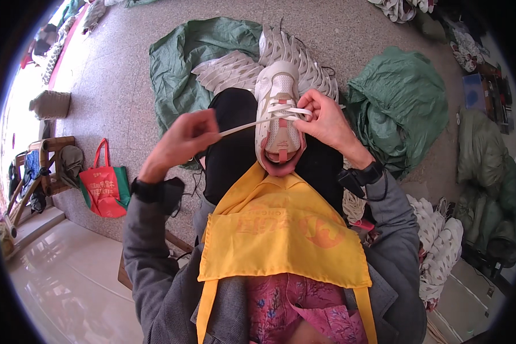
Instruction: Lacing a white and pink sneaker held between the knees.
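Observation:
A white sneaker [281, 135] with pink trim rests between my knees, toe pointing away from me and heel toward my yellow apron [281, 235]. A white shoelace [247, 125] runs across its tongue. My left hand [189, 136], slightly blurred, pinches the lace's end and holds it taut out to the left of the shoe. At the shoe's right side, my right hand [325, 121] has its fingers closed on a loop of the lace by the eyelets. Beyond the toe lie stacked white shoe uppers [229, 71] on a green cloth [183, 49].
A crumpled green sack [398, 106] lies to the right. Several bundled white shoe uppers [441, 246] are heaped at the lower right. A red and green bag [104, 186] stands left, beside a wooden chair [54, 163]. A woven basket [50, 105] sits farther off on the left.

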Available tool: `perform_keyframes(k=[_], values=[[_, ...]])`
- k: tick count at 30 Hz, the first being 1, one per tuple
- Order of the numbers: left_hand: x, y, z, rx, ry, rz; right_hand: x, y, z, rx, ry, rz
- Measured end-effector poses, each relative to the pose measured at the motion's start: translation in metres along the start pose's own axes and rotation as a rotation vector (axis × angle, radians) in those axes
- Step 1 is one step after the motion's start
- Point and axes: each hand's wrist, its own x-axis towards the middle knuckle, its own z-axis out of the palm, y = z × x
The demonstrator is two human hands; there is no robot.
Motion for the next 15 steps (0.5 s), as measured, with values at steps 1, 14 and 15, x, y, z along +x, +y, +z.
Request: perform_keyframes(k=[1,14,15], values=[[-0.014,-0.004,-0.010,-0.014,0.018,-0.021,0.000,0.000,0.000,0.002,-0.003,-0.009],[-0.040,-0.055,-0.012,0.205,0.026,-0.085,-0.022,-0.015,0.000,-0.161,0.080,-0.041],[-0.033,-0.047,-0.004,0.194,0.028,-0.061,-0.024,-0.016,-0.001,-0.176,0.069,-0.026]])
